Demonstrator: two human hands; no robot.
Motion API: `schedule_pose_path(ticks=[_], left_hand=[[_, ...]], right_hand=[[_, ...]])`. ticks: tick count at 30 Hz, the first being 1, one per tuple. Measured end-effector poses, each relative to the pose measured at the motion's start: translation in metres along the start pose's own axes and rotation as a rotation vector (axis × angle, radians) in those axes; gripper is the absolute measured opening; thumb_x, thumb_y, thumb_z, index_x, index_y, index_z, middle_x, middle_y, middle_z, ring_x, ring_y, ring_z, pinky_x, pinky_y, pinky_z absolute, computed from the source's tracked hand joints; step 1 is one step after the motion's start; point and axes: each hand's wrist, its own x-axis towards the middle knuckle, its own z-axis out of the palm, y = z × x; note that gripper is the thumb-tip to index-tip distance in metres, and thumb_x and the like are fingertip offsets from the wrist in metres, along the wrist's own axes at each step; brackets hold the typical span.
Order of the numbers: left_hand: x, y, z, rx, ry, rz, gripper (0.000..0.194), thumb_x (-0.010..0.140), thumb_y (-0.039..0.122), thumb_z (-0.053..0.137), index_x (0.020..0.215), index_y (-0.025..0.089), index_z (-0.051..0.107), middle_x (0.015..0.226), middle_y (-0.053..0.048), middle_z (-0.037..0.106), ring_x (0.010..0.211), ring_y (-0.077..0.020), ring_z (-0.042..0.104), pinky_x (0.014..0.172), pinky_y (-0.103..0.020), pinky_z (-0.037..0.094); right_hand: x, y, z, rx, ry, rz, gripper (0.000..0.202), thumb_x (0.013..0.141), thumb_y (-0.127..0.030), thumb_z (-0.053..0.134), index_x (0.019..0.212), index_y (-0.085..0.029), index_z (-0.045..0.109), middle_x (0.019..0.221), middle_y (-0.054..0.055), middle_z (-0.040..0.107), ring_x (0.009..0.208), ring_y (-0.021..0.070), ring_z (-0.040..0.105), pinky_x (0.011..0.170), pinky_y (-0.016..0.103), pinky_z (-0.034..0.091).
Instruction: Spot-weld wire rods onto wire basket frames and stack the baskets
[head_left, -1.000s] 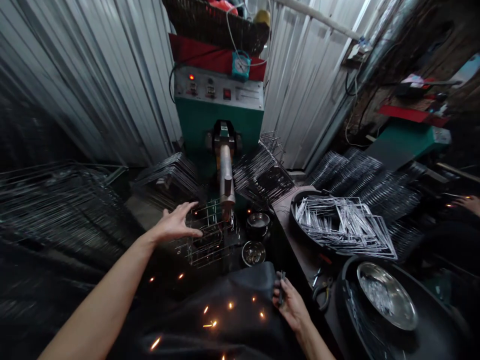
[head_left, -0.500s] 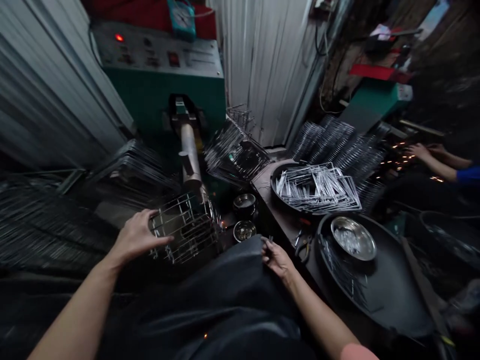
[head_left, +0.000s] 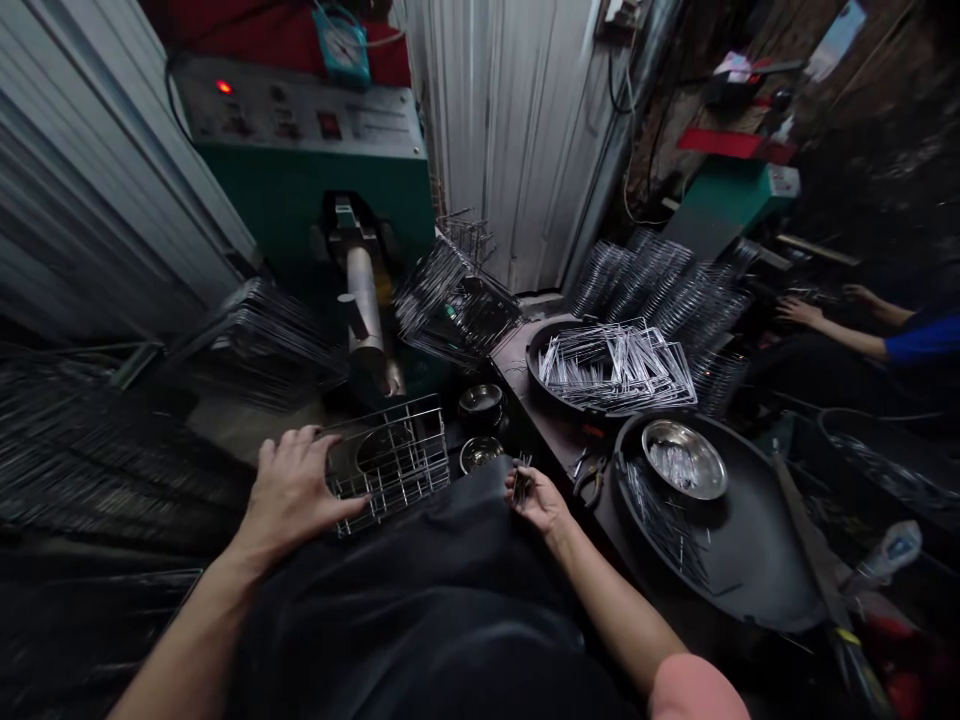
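While the left hand (head_left: 291,492) holds a wire rack (head_left: 409,458) between spread digits, the right hand (head_left: 541,502) pinches thin rods (head_left: 523,472)

shiny metal bowl (head_left: 701,482), matt black tray (head_left: 765,560)

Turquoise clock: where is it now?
In the head view, the turquoise clock is at upper left, by the top edge of the green machine's control panel.

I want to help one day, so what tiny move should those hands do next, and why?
I'd maybe bring the right hand slowly closer to the wire rack. It holds some thin metal pieces away from the rack, while the left hand holds the rack's side.
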Motion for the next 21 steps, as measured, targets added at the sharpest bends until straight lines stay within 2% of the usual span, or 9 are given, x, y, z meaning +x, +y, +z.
schedule_pose_path(ticks=[2,4,7,9,11,14,17,19,21], left_hand=[[0.006,0.008,-0.003,0.004,-0.010,-0.015,0.074,0.060,0.057,0.058,0.115,0.010,0.045,0.119,-0.024,0.047,0.115,-0.0397,0.041,0.098,-0.054,0.031],[0.011,0.014,-0.004,0.000,-0.012,-0.030,0.072,0.060,0.058,0.057,0.115,0.012,0.046,0.116,-0.021,0.049,0.113,-0.0386,0.042,0.096,-0.052,0.032],[0.016,0.022,-0.003,0.002,0.011,-0.056,0.074,0.059,0.060,0.059,0.114,0.012,0.047,0.114,-0.019,0.051,0.109,-0.0370,0.044,0.095,-0.050,0.033],[0.018,0.026,-0.002,0.006,0.026,-0.072,0.077,0.058,0.061,0.060,0.114,0.010,0.048,0.115,-0.020,0.050,0.109,-0.0364,0.044,0.096,-0.049,0.032],[0.019,0.029,-0.002,0.012,0.034,-0.080,0.078,0.058,0.061,0.061,0.115,0.009,0.049,0.116,-0.021,0.050,0.110,-0.0367,0.043,0.097,-0.051,0.030],[0.019,0.036,-0.003,0.037,0.034,-0.077,0.078,0.056,0.060,0.063,0.115,0.010,0.050,0.120,-0.023,0.048,0.114,-0.0384,0.040,0.100,-0.053,0.027],[0.019,0.045,-0.006,0.052,0.014,-0.061,0.079,0.054,0.055,0.067,0.115,0.008,0.052,0.123,-0.025,0.047,0.115,-0.0404,0.039,0.101,-0.055,0.024],[0.019,0.051,-0.008,0.048,0.001,-0.054,0.077,0.054,0.053,0.067,0.115,0.009,0.052,0.123,-0.025,0.048,0.115,-0.0411,0.040,0.101,-0.057,0.023],[0.018,0.054,-0.008,0.044,-0.003,-0.046,0.077,0.054,0.052,0.067,0.116,0.009,0.052,0.123,-0.025,0.048,0.114,-0.0413,0.040,0.100,-0.057,0.022]], right_hand=[[0.000,0.002,-0.003,-0.103,0.016,-0.108,0.018,0.064,-0.019,0.063,0.081,-0.017,0.059,0.064,-0.002,0.059,0.056,0.0112,0.054,0.047,0.020,0.038],[0.002,0.007,-0.012,-0.321,0.042,-0.342,0.021,0.063,-0.025,0.065,0.082,-0.017,0.061,0.066,-0.002,0.060,0.057,0.0116,0.053,0.048,0.020,0.038],[0.005,0.015,-0.033,-0.774,0.046,-0.676,0.019,0.067,-0.031,0.063,0.079,-0.017,0.064,0.074,0.001,0.064,0.070,0.0157,0.058,0.064,0.026,0.044],[0.005,0.014,-0.042,-1.042,-0.014,-0.735,0.016,0.070,-0.031,0.059,0.076,-0.018,0.065,0.076,0.004,0.066,0.076,0.0189,0.060,0.072,0.030,0.045],[0.000,0.007,-0.035,-1.235,-0.104,-0.743,0.017,0.073,-0.028,0.056,0.082,-0.019,0.066,0.079,0.004,0.067,0.076,0.0196,0.061,0.073,0.031,0.045],[-0.017,-0.012,0.014,-1.459,-0.327,-0.806,0.027,0.075,-0.021,0.055,0.101,-0.021,0.064,0.089,0.003,0.068,0.079,0.0172,0.062,0.072,0.027,0.044],[-0.033,-0.024,0.089,-1.776,-0.591,-0.774,0.024,0.074,-0.013,0.054,0.092,-0.021,0.068,0.084,0.001,0.068,0.080,0.0156,0.063,0.070,0.023,0.042],[-0.036,-0.021,0.132,-2.028,-0.647,-0.698,0.022,0.075,-0.012,0.053,0.087,-0.021,0.070,0.081,0.001,0.069,0.081,0.0166,0.063,0.068,0.022,0.042],[-0.032,-0.012,0.161,-2.236,-0.601,-0.675,0.022,0.077,-0.014,0.053,0.089,-0.021,0.070,0.086,0.003,0.070,0.085,0.0186,0.063,0.068,0.023,0.042]])
